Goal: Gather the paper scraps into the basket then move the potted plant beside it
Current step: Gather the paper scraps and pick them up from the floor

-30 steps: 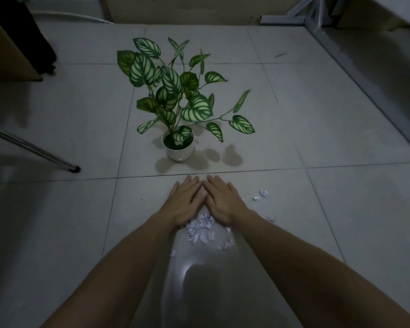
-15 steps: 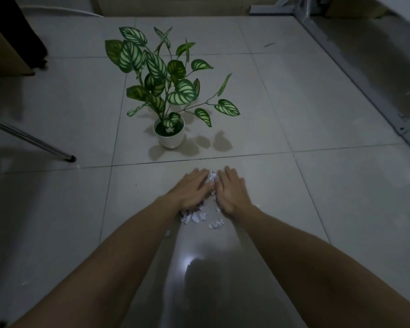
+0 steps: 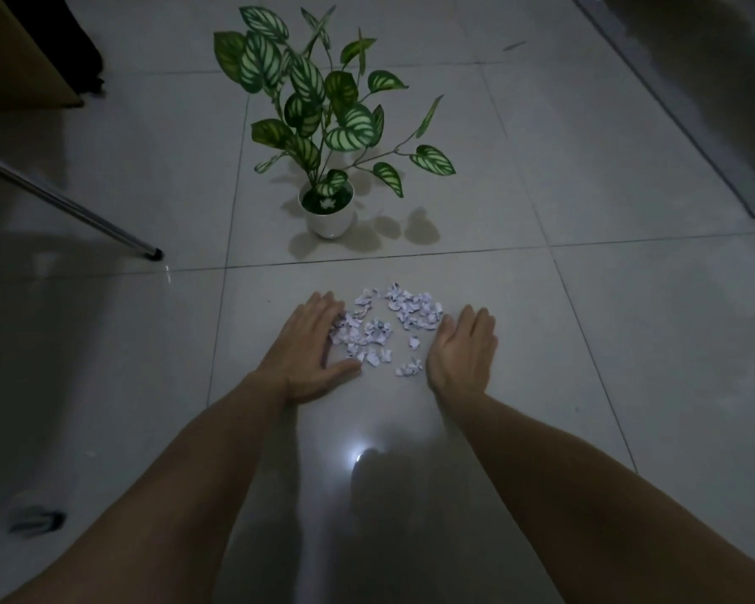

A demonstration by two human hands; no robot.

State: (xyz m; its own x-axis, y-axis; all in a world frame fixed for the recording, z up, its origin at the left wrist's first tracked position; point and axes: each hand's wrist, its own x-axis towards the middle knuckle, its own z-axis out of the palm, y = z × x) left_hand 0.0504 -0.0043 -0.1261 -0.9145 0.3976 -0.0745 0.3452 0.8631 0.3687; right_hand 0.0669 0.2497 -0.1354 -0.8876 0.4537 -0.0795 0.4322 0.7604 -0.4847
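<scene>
Glossy pale tiled floor in dim light.
On it, a loose patch of paper scraps lies between my flat, spread hands; past a grout line the potted plant stands upright, and a metal leg plants its foot at left.

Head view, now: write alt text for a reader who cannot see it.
Two bare hands rest on a dim tiled floor, the left hand and right hand flanking a loose pile of paper scraps. Beyond the pile stands a potted plant in a white pot. A metal leg crosses at left; no basket is in view.
</scene>
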